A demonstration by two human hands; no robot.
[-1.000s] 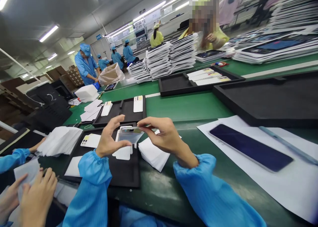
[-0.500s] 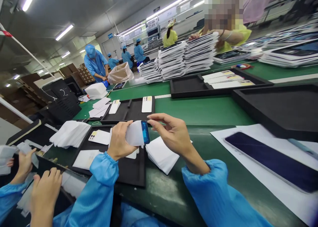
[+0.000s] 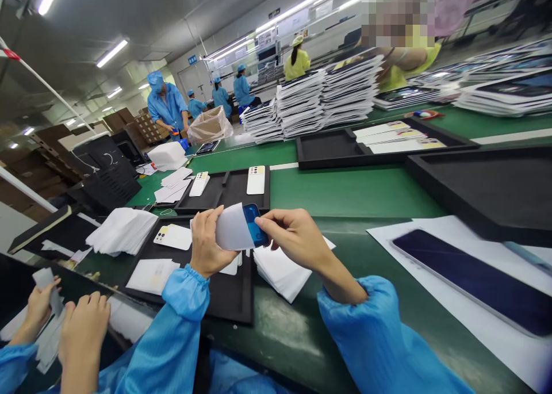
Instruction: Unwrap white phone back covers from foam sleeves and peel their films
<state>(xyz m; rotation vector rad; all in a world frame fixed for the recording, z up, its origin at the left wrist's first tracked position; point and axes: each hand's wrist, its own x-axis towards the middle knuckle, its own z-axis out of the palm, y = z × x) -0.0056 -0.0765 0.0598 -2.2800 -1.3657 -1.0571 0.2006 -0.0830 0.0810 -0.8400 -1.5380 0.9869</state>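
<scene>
My left hand (image 3: 210,241) is closed around a white translucent sleeve (image 3: 233,228) with a phone inside. The phone's dark blue end (image 3: 253,222) sticks out of the sleeve on the right. My right hand (image 3: 299,238) pinches that bare end, thumb in front and fingers partly hidden behind. Below my right hand lies a stack of white sleeves (image 3: 280,270) on the green table. Under my left hand is a black tray (image 3: 228,302) with a white phone (image 3: 172,237) and a filled white sleeve (image 3: 153,275) in it.
A co-worker's hands (image 3: 81,331) handle white sleeves at the lower left. Another white stack (image 3: 122,231) sits left of the tray. A second black tray (image 3: 237,181) with white phones lies beyond. On the right, a large dark phone (image 3: 470,279) rests on paper beside a black tray (image 3: 487,187).
My right hand has come down and left onto the phone's exposed end and now grips it. Slightly more of the blue end shows. The sleeve has tilted a little.
</scene>
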